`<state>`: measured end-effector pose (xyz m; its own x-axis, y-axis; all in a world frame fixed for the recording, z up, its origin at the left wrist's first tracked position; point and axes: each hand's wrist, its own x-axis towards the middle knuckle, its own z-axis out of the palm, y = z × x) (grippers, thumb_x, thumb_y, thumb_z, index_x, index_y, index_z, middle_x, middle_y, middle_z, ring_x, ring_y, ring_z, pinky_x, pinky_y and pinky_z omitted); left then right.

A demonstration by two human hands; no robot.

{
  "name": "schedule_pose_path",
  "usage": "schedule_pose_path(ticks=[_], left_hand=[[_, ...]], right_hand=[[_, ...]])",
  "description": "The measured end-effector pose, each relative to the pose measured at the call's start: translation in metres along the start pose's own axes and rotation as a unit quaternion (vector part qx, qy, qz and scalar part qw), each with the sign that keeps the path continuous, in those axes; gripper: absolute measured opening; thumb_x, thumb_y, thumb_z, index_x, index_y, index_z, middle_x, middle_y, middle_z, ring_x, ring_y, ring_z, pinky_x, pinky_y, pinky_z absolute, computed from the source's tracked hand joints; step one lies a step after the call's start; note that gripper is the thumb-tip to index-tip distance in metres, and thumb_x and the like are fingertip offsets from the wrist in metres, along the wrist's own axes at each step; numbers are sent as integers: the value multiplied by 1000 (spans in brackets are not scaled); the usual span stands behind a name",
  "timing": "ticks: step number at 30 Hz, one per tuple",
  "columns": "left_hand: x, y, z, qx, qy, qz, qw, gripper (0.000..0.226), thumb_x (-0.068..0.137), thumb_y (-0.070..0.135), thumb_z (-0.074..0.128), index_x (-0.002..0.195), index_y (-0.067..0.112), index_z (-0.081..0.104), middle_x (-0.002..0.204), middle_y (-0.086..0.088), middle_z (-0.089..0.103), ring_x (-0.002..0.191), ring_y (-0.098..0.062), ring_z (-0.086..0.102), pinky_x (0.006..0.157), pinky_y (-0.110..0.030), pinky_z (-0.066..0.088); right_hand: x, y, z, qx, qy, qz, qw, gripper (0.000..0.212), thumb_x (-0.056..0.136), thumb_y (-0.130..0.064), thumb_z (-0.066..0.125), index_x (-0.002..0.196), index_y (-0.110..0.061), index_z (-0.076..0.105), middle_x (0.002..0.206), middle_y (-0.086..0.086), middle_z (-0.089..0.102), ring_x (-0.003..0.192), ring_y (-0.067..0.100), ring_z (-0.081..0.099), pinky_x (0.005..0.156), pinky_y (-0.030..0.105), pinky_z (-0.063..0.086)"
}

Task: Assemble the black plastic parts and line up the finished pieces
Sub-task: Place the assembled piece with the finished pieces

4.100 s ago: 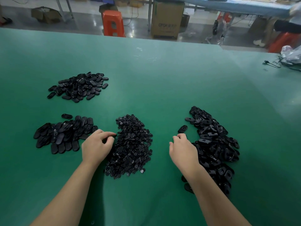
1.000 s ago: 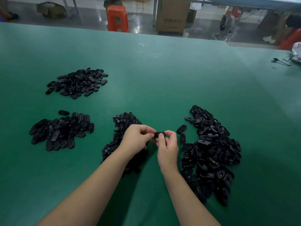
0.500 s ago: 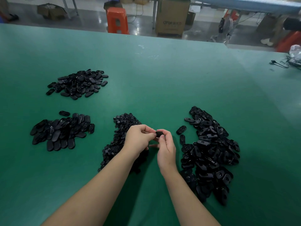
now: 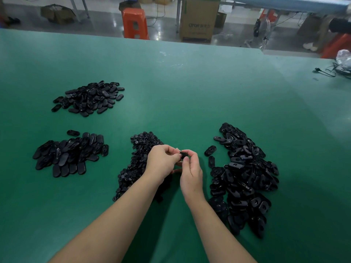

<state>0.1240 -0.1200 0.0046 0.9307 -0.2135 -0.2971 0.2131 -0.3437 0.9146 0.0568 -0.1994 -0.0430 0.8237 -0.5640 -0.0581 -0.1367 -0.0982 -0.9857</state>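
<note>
Surface: broad green felt-like table top (image 4: pixel 190 88), filling nearly the whole view, far edge at 12 o'clock.
Room: glossy grey floor beyond the table; orange plastic stool (image 4: pixel 135 23) at 11 o'clock, brown cardboard box (image 4: pixel 198 19) at 12 o'clock, black cable (image 4: pixel 330 72) lying on the table at 2 o'clock.
Held part: small black plastic piece (image 4: pixel 183 154), raised just above the table at centre; mostly hidden by fingertips, long axis and facing impossible to tell.
Left hand (image 4: pixel 162 163): fingers curled, thumb and fingertips pinching the piece from 9 o'clock.
Right hand (image 4: pixel 190 170): thumb and forefinger pinched on the same piece from 3 o'clock, fingertips of both hands touching.
Small-parts heap (image 4: pixel 136 160): pile of tiny black round plastic bits, under and beside the left forearm.
Shell heap (image 4: pixel 245 175): large pile of black oval plastic shells at 3 o'clock, pointing all ways.
Lined-up pieces (image 4: pixel 68 155): overlapping rows of black oval pieces at 9 o'clock, long axes roughly towards 12 to 1 o'clock.
Far heap (image 4: pixel 89 98): loose pile of black oval pieces at 10 o'clock.
</note>
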Motion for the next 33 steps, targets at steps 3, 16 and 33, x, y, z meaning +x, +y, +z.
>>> schedule_pose_path(ticks=[3, 16, 33], left_hand=[[-3, 1, 0, -29, -7, -12, 999, 7, 86, 7, 76, 80, 7, 73, 77, -4, 74, 47, -3, 62, 41, -20, 43], [-2, -5, -5, 36, -5, 34, 999, 19, 76, 17, 86, 92, 20, 75, 87, 0, 75, 85, -23, 74, 81, -41, 60], [-3, -10, -9, 36, -3, 28, 999, 7, 82, 15, 81, 79, 18, 76, 71, 4, 74, 60, -8, 63, 60, -25, 51]], right_hand=[[-1, -1, 0, 0, -2, 0, 1000, 23, 98, -36, 36, 102, -47, 56, 104, -24, 70, 96, 9, 69, 84, 52, 58], [5, 4, -4, 34, 19, 23, 999, 15, 95, -40, 44, 94, -40, 59, 90, -2, 73, 84, 18, 71, 84, 55, 57], [5, 8, -4, 31, -4, -5, 999, 15, 96, -30, 54, 103, -34, 67, 100, -3, 76, 93, 21, 71, 88, 52, 58]])
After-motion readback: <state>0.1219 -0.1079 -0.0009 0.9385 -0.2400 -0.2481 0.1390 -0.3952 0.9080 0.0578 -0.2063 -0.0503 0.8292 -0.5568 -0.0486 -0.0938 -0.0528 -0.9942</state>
